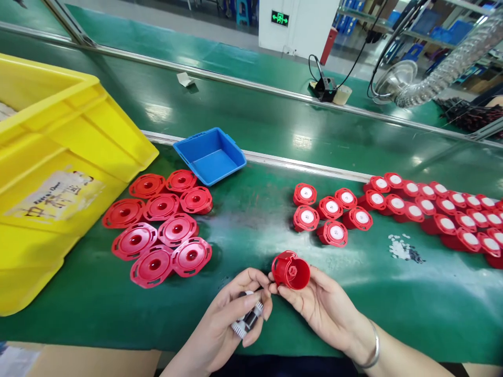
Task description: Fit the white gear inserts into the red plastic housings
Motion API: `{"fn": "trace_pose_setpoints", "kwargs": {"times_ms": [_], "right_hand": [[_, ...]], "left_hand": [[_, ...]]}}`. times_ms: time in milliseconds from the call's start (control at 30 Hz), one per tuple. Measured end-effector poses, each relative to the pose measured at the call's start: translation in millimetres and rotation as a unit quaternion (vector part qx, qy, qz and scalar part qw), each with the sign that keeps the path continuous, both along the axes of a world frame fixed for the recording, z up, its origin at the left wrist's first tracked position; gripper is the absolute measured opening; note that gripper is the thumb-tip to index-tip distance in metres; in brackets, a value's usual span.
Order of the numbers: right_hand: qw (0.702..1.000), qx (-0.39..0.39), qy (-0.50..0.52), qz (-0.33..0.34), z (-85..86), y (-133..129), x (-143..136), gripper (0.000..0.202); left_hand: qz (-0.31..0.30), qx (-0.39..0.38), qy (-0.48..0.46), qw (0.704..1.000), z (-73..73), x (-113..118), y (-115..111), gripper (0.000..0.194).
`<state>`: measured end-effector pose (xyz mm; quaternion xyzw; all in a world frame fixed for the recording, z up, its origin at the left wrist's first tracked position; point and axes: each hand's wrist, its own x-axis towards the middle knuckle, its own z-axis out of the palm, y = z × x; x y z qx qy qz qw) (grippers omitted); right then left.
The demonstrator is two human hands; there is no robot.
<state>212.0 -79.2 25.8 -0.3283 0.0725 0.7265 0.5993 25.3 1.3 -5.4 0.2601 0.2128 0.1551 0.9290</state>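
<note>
Green worktable [251, 209] in a workshop, seen from above by the person working at it. Beyond it, a metal-edged green ledge runs across, with a scrap of white paper [185, 79] on it; farther back are a white pillar [301, 23] with a green exit sign [280, 18] and, at upper right, a silver foil hose [436, 73].

At bottom centre, two bare hands work close together. The left hand [226, 317] is curled, its thumb and fingers closed around a small grey-and-black part [248, 318] with ridged ends. The right hand [326, 309], with a silver bracelet [375, 345] at the wrist, holds a red cup [293, 270] between thumb and fingers, spread only as wide as the cup. The cup is tilted, its open mouth showing a raised centre inside. Left fingertips are right beside the cup's rim; whether they touch it is hard to tell.

On the left, nine red pieces [161, 207] stand clustered between a big yellow crate [118, 131] and a blue tray [214, 162]. On the right, many red pieces with white centres [333, 233] stand in groups, near a scatter of small white and dark bits [400, 248].
</note>
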Motion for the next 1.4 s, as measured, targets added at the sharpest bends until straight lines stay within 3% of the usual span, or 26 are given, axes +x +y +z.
{"fn": "trace_pose_setpoints", "kwargs": {"times_ms": [767, 1400], "right_hand": [[1.0, 0.028, -0.001, 0.008, -7.6, -6.0, -0.7, 0.038], [0.997, 0.063, -0.02, 0.032, -7.9, -6.4, -1.2, 0.042]], "left_hand": [[0.043, -0.023, 0.042, 0.998, 7.1, 5.0, -2.1, 0.026], [0.035, -0.013, 0.023, 0.999, 7.6, 5.0, -1.1, 0.023]]}}
